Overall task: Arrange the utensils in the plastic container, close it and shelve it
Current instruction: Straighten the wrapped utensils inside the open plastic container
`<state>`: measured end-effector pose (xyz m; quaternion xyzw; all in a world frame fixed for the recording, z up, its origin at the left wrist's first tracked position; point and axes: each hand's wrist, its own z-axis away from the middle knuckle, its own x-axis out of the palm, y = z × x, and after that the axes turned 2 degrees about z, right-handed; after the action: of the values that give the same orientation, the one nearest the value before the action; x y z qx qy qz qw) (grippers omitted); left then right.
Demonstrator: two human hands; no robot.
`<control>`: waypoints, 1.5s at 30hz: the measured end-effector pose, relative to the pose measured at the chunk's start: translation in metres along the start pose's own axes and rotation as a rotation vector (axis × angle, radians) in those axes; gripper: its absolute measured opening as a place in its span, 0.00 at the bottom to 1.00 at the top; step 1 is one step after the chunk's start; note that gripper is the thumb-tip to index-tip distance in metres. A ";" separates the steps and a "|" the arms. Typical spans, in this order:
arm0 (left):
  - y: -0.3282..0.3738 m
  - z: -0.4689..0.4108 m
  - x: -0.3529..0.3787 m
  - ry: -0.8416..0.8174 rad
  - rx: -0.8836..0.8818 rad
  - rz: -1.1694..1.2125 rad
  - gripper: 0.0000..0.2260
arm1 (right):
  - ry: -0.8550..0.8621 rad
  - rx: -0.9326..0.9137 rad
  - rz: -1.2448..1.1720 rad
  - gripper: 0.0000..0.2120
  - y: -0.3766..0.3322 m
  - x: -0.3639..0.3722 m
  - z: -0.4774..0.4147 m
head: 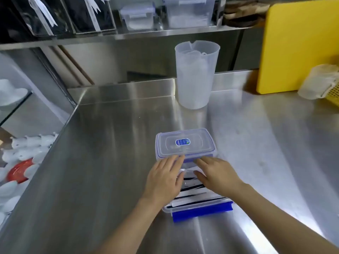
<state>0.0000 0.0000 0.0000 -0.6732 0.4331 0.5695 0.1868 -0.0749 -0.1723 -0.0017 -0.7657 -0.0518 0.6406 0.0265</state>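
Lying flat and spread over the open plastic container (200, 205), the left hand (165, 177) and right hand (218, 177) are pressing down on the wrapped utensils (190, 191) inside it; neither grip is closing around anything, the fingers (176, 160) being stretched out with palms down. The container is sitting on the steel table (110, 143), its near end showing a blue latch flap (201, 213) folded outward, and the utensils are lying crosswise in it as black and white strips under clear wrap. Just beyond the container, touching its far end under the fingertips, a second box with its clear lid (185, 143) on and a blue sticker is resting. Farther beyond the container, a tall translucent jug (196, 76) is standing upright near the table's back edge. Left of the container the table is running bare to its left edge, and right of it bare steel is spreading toward a yellow cutting board (297, 46) leaning upright. Above and beyond the container, a shelf (165, 33) is carrying similar latched boxes.
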 end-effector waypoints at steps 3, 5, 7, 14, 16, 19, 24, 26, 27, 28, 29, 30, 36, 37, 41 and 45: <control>-0.001 -0.005 0.007 -0.076 0.077 -0.045 0.10 | -0.114 0.029 0.022 0.09 0.002 0.011 -0.004; 0.003 -0.011 0.005 -0.243 0.045 -0.060 0.09 | -0.211 0.069 0.025 0.11 0.002 0.013 -0.007; 0.003 -0.013 0.011 -0.288 0.042 -0.117 0.12 | -0.263 0.088 0.047 0.13 0.006 0.016 -0.010; 0.004 -0.016 0.020 -0.309 0.056 -0.216 0.13 | -0.351 0.085 0.097 0.11 0.012 0.018 -0.017; 0.005 -0.017 0.018 -0.344 0.007 -0.210 0.12 | -0.346 0.074 0.121 0.11 0.015 0.021 -0.018; 0.004 -0.019 0.019 -0.333 -0.058 -0.213 0.17 | -0.238 -0.001 0.124 0.11 0.014 0.022 -0.019; 0.006 -0.016 0.014 -0.311 -0.103 -0.213 0.20 | -0.089 -0.084 0.128 0.18 0.011 0.023 -0.026; 0.005 -0.017 0.016 -0.292 -0.122 -0.208 0.20 | -0.080 -0.099 0.121 0.16 0.010 0.026 -0.027; 0.006 -0.018 0.015 -0.275 -0.132 -0.204 0.20 | -0.086 -0.096 0.118 0.15 0.011 0.028 -0.027; 0.008 -0.019 0.012 -0.277 -0.133 -0.213 0.20 | -0.091 -0.086 0.115 0.15 0.012 0.028 -0.026; 0.009 -0.020 0.009 -0.293 -0.148 -0.216 0.18 | -0.101 -0.075 0.106 0.14 0.013 0.029 -0.025; 0.010 -0.020 0.007 -0.314 -0.155 -0.203 0.16 | -0.118 -0.067 0.096 0.15 0.015 0.030 -0.025; 0.010 -0.018 0.006 -0.350 -0.171 -0.257 0.12 | -0.188 -0.066 0.121 0.12 0.016 0.030 -0.027; 0.011 -0.018 0.005 -0.351 -0.173 -0.239 0.11 | -0.184 -0.080 0.137 0.13 0.016 0.030 -0.027; 0.012 -0.020 0.003 -0.365 -0.174 -0.246 0.08 | -0.101 -0.134 0.203 0.18 0.012 0.028 -0.024; 0.009 -0.019 0.006 -0.370 -0.160 -0.279 0.11 | -0.015 -0.185 0.213 0.17 0.013 0.024 -0.022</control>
<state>0.0040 -0.0215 0.0018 -0.6233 0.2480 0.6843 0.2859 -0.0488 -0.1824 -0.0230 -0.7614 -0.0295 0.6378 -0.1128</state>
